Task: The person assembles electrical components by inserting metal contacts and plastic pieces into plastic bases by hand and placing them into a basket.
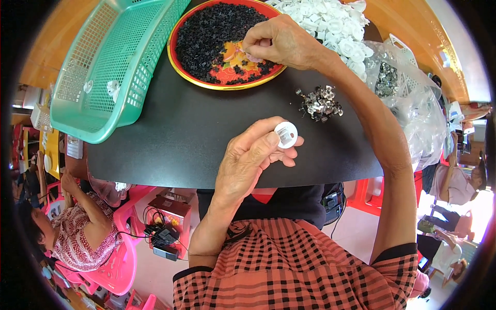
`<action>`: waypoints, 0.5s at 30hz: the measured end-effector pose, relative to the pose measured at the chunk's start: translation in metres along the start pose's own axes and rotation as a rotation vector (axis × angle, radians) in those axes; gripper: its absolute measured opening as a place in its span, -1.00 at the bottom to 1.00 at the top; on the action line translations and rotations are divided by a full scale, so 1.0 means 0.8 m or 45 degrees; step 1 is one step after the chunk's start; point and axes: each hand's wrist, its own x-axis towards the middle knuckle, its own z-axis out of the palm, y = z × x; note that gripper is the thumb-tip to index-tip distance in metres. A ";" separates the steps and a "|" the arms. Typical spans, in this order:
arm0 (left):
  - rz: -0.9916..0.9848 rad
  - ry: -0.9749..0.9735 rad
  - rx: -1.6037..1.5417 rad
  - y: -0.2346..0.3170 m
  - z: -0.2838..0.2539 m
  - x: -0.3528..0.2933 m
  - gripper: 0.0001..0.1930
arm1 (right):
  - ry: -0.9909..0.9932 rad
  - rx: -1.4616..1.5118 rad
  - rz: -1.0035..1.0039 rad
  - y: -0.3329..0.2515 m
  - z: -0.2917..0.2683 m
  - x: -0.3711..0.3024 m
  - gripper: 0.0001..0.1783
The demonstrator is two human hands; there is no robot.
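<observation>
Over the near part of the dark table, my left hand (248,155) pinches a round white plastic piece (286,135) with a slotted middle between thumb and fingers. My right hand (279,44) reaches over the red round tray (178,70) with a yellow rim, its fingertips pressed together at the small black parts (206,36) heaped there. What those fingertips hold, if anything, is too small to make out. A bare patch of the tray's orange and yellow pattern shows beside them. Between the hands, to the right, lies a little pile of shiny metal clips (321,103).
A green plastic basket (124,111) holding a few white pieces stands at the left. Many white plastic pieces (336,26) are heaped at the far right, beside a clear plastic bag (413,103) with metallic parts. Another person (85,227) sits on a pink chair (121,268) at the left.
</observation>
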 end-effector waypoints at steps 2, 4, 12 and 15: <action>0.003 -0.006 -0.012 0.000 0.001 0.000 -0.57 | 0.000 0.027 -0.005 0.001 -0.002 -0.001 -0.89; -0.005 -0.004 0.006 0.001 -0.001 0.000 -0.57 | 0.036 0.044 -0.038 -0.007 -0.002 -0.002 -0.89; -0.015 -0.001 0.029 0.002 0.000 -0.001 -0.58 | -0.044 -0.131 -0.235 -0.014 0.006 -0.007 -0.86; -0.012 0.000 0.027 0.002 0.000 -0.001 -0.58 | -0.024 -0.216 -0.330 -0.015 0.008 -0.006 -0.87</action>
